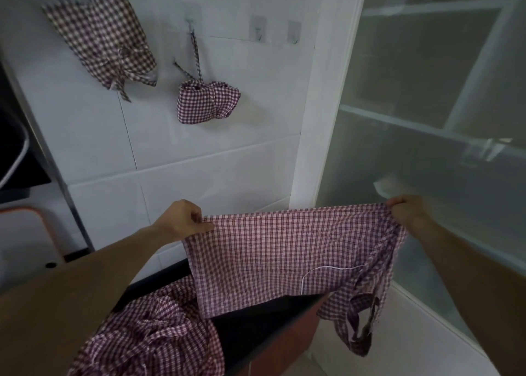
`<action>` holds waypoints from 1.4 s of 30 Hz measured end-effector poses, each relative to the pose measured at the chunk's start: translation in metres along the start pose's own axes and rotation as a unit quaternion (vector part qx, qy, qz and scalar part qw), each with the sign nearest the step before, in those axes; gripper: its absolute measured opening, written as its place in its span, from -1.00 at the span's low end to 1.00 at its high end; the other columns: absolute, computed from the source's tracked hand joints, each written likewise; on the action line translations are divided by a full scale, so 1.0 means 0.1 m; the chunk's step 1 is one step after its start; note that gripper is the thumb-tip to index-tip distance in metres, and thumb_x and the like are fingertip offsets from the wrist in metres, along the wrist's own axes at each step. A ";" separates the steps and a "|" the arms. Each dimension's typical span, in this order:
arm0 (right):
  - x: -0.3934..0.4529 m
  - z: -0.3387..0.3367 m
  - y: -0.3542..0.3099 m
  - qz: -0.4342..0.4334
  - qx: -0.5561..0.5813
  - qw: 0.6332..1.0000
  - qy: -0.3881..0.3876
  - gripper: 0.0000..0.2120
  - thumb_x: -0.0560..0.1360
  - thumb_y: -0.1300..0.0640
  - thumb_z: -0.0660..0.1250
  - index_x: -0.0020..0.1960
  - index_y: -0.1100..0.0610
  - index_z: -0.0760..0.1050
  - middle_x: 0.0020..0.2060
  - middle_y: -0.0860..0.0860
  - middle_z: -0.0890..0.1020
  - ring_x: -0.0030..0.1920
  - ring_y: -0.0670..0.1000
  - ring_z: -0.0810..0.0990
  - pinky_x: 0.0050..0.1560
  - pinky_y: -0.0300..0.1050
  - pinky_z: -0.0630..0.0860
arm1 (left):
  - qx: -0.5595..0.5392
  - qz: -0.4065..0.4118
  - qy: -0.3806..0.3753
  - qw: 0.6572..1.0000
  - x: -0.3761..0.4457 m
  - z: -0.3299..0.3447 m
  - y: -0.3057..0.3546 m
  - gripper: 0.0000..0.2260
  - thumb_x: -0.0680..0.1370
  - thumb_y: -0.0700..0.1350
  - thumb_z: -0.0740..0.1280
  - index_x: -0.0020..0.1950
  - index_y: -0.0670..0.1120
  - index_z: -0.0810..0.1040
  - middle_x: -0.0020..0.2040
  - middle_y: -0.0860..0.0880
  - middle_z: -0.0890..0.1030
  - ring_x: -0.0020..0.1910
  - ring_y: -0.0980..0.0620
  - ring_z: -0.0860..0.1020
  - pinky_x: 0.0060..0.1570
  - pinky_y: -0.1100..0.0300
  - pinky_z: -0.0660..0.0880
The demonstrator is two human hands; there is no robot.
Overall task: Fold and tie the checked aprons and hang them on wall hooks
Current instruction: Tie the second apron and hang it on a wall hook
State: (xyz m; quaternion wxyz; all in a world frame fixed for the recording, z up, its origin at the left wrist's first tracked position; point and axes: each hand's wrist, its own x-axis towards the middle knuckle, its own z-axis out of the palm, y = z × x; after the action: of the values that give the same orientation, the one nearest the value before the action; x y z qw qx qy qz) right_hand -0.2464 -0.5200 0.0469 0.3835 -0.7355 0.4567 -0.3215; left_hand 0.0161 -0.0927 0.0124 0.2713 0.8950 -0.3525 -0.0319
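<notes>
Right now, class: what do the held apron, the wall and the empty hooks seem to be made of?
Held apron: thin woven cloth, probably cotton; it drapes and creases, gingham check.
Wall: glazed white tile, judging by grout lines and a soft sheen.
Empty hooks: shiny metal, probably steel, on stick-on plates; too small to be sure.

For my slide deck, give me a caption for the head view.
Both hands, left hand and right hand, stretch a checked apron below two hung aprons.

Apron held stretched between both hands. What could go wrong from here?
1. The apron is only pinched at its top corners by the left hand and right hand; either corner may slip.
2. The loose ties dangle and could tangle during folding.
</notes>
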 end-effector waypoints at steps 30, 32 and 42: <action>0.40 0.25 -0.07 0.022 0.058 0.998 -0.006 -0.82 0.51 0.42 0.32 0.00 0.26 0.66 0.10 0.26 0.65 0.15 0.22 0.61 0.33 0.07 0.48 | -0.033 -0.072 -0.081 0.994 0.10 -0.26 -0.12 -0.89 0.49 -0.13 0.50 -0.23 -0.10 0.73 -0.37 0.15 0.60 -0.33 0.24 0.52 -0.37 0.50 0.37; 0.40 0.26 -0.05 0.035 0.083 0.996 -0.019 -0.80 0.52 0.44 0.31 -0.16 0.20 0.60 0.05 0.26 0.63 0.03 0.16 0.58 0.22 0.02 0.51 | -0.104 -0.096 -0.035 0.989 0.10 -0.27 -0.17 -0.91 0.48 -0.17 0.51 -0.05 -0.15 0.73 -0.19 0.05 0.67 -0.19 0.16 0.58 -0.22 0.45 0.46; 0.38 0.29 0.08 0.037 0.138 0.989 -0.026 -0.89 0.45 0.36 0.47 -0.07 0.25 0.57 0.15 0.31 0.61 -0.01 0.11 0.58 0.18 -0.04 0.54 | -0.392 -0.159 0.093 0.901 0.00 -0.43 0.02 -0.70 0.42 -0.54 0.38 -0.04 -0.16 0.59 -0.08 -0.19 0.60 -0.11 -0.10 0.56 -0.09 0.13 0.54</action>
State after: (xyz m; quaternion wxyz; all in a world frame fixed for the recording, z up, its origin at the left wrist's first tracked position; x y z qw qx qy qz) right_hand -0.2117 -0.5496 0.0298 0.5046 -0.6662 0.4252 -0.3476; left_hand 0.0259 -0.0738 0.0499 0.6229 0.7596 -0.1374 -0.1270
